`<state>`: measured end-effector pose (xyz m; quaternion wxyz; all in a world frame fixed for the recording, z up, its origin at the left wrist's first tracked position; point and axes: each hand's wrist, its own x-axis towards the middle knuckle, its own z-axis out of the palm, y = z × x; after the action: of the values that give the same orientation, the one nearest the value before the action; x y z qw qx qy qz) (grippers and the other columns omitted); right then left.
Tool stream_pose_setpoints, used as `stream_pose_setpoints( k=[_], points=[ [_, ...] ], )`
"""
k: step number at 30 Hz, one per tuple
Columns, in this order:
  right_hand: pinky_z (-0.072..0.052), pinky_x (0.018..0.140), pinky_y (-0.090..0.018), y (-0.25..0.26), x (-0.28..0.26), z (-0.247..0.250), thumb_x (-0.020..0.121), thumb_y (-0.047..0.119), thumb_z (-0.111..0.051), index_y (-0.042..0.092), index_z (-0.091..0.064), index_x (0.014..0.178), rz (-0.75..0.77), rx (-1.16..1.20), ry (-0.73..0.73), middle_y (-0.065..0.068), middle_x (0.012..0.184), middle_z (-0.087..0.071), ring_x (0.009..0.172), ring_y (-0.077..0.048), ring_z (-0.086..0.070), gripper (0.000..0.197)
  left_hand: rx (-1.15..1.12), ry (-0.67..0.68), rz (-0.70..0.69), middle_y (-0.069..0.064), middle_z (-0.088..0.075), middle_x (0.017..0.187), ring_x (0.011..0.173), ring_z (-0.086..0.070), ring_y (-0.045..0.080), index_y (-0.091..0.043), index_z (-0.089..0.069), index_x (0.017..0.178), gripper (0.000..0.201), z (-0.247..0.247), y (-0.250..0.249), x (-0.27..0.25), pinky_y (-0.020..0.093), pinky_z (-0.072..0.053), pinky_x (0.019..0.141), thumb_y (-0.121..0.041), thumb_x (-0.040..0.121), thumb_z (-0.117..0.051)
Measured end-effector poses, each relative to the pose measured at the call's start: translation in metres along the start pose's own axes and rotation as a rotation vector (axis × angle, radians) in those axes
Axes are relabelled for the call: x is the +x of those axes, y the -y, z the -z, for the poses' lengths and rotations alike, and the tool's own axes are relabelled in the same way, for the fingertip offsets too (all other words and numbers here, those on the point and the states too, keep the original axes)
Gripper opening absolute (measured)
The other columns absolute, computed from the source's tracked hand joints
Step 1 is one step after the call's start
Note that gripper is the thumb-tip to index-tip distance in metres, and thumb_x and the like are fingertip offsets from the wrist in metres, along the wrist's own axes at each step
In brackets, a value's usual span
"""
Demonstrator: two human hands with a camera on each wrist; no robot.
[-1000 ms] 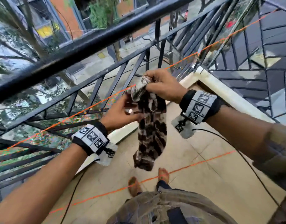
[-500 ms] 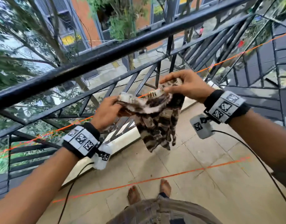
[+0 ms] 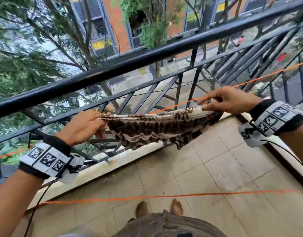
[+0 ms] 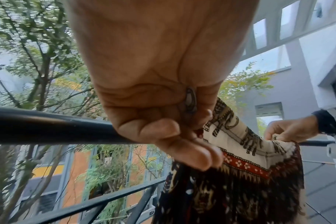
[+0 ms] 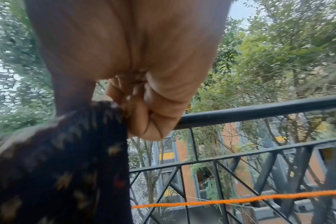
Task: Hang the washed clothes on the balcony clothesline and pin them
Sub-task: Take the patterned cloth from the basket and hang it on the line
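A brown, cream and red patterned cloth [image 3: 157, 129] is stretched wide between my two hands, level with the far orange clothesline [image 3: 178, 105]. My left hand [image 3: 99, 124] pinches its left corner, and the left wrist view shows the cloth [image 4: 246, 165] held under thumb and fingers [image 4: 192, 157]. My right hand [image 3: 209, 105] pinches the right corner, with the cloth [image 5: 58, 166] hanging dark below the curled fingers [image 5: 148, 121] and the orange line [image 5: 240, 200] beneath. No clothespin is visible.
A black metal balcony railing [image 3: 147, 57] runs right behind the line. A second orange line [image 3: 164, 196] crosses lower, above the tiled floor [image 3: 207, 168] and my bare feet [image 3: 142, 208]. Trees and buildings lie beyond the rail.
The cloth hung bunched from my right hand. My hands have moved apart and spread it out wide along the far clothesline.
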<state>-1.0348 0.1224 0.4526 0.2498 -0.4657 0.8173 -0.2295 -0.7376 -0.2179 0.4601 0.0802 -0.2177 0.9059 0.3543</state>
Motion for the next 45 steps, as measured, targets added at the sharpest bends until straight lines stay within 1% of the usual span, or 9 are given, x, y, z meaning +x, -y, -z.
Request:
stream_pose_setpoints(
  k=[6, 9, 15, 20, 25, 28, 35, 42, 45],
  points=[
    [-0.058, 0.066, -0.038, 0.012, 0.004, 0.007, 0.077, 0.065, -0.066, 0.03, -0.072, 0.096, -0.033, -0.015, 0.148, -0.002, 0.087, -0.072, 0.079, -0.021, -0.07, 0.04, -0.41, -0.085, 0.157, 0.016, -0.076, 0.082, 0.073, -0.076, 0.026, -0.013, -0.063, 0.072, 0.043, 0.002, -0.012, -0.031, 0.019, -0.051, 0.049, -0.009, 0.106, -0.036],
    [-0.051, 0.055, -0.021, 0.018, 0.011, 0.027, 0.068, 0.071, -0.07, 0.022, -0.071, 0.089, 0.049, -0.119, 0.164, -0.002, 0.073, -0.068, 0.066, -0.012, -0.065, 0.053, -0.503, -0.122, 0.174, 0.011, -0.078, 0.098, 0.079, -0.077, 0.026, -0.019, -0.074, 0.088, 0.043, 0.008, -0.023, -0.037, 0.022, -0.056, 0.055, -0.009, 0.106, -0.036],
    [-0.036, 0.055, -0.012, 0.084, 0.047, 0.127, 0.071, 0.071, -0.067, 0.022, -0.065, 0.081, 0.293, -0.032, -0.384, 0.002, 0.066, -0.059, 0.058, 0.002, -0.045, 0.05, -0.495, -0.539, 0.015, 0.002, -0.072, 0.085, 0.064, -0.072, 0.007, -0.018, -0.065, 0.091, 0.03, 0.088, -0.066, -0.006, 0.02, -0.057, 0.054, 0.0, 0.101, -0.043],
    [-0.029, 0.056, -0.029, 0.121, 0.124, 0.183, 0.081, 0.035, -0.065, 0.008, -0.057, 0.079, 0.309, -0.127, -0.813, -0.012, 0.074, -0.053, 0.068, -0.004, -0.039, 0.028, -0.115, -0.699, -0.042, 0.022, -0.068, 0.114, 0.107, -0.064, 0.043, -0.022, -0.069, 0.109, 0.033, 0.136, -0.063, 0.074, 0.06, -0.051, 0.094, -0.045, 0.089, -0.057],
    [-0.039, 0.055, -0.017, 0.061, 0.169, 0.103, 0.078, 0.017, -0.073, 0.016, -0.057, 0.076, 0.062, -0.145, -0.545, -0.008, 0.069, -0.058, 0.071, -0.013, -0.054, 0.016, 0.069, -0.395, -0.016, 0.028, -0.064, 0.115, 0.109, -0.06, 0.042, 0.001, -0.06, 0.118, 0.044, 0.049, -0.077, 0.109, 0.046, -0.045, 0.094, -0.032, 0.095, -0.043],
    [-0.051, 0.078, -0.037, -0.007, 0.173, 0.026, 0.072, 0.015, -0.069, 0.015, -0.066, 0.087, -0.107, -0.215, -0.362, -0.013, 0.088, -0.068, 0.088, -0.033, -0.064, 0.015, 0.145, -0.173, 0.053, 0.025, -0.067, 0.108, 0.101, -0.063, 0.042, -0.003, -0.059, 0.115, 0.073, -0.01, -0.018, 0.13, 0.045, -0.046, 0.094, -0.051, 0.079, -0.018],
    [-0.047, 0.079, -0.034, -0.083, 0.181, -0.068, 0.078, 0.014, -0.07, 0.017, -0.066, 0.104, -0.335, -0.219, -0.168, -0.016, 0.105, -0.069, 0.099, -0.036, -0.064, 0.026, 0.211, 0.061, 0.228, 0.02, -0.056, 0.139, 0.125, -0.055, 0.035, -0.007, -0.047, 0.137, 0.037, -0.08, 0.033, 0.164, 0.041, -0.045, 0.101, -0.021, 0.104, -0.039],
    [-0.052, 0.089, -0.036, -0.118, 0.188, -0.09, 0.079, 0.029, -0.074, 0.029, -0.056, 0.127, -0.463, -0.145, -0.055, -0.004, 0.108, -0.07, 0.104, -0.028, -0.065, 0.051, 0.252, 0.193, 0.231, 0.008, -0.069, 0.118, 0.106, -0.065, 0.03, -0.02, -0.06, 0.122, 0.038, -0.114, 0.068, 0.175, 0.039, -0.052, 0.087, -0.049, 0.099, -0.051],
    [-0.05, 0.084, -0.032, -0.124, 0.177, -0.092, 0.081, 0.025, -0.072, 0.025, -0.069, 0.109, -0.421, -0.105, -0.124, -0.001, 0.093, -0.072, 0.097, -0.026, -0.067, 0.028, 0.222, 0.2, 0.205, 0.005, -0.069, 0.12, 0.108, -0.065, 0.026, -0.021, -0.06, 0.126, 0.041, -0.118, 0.08, 0.167, 0.034, -0.05, 0.086, -0.05, 0.098, -0.053]
  ],
)
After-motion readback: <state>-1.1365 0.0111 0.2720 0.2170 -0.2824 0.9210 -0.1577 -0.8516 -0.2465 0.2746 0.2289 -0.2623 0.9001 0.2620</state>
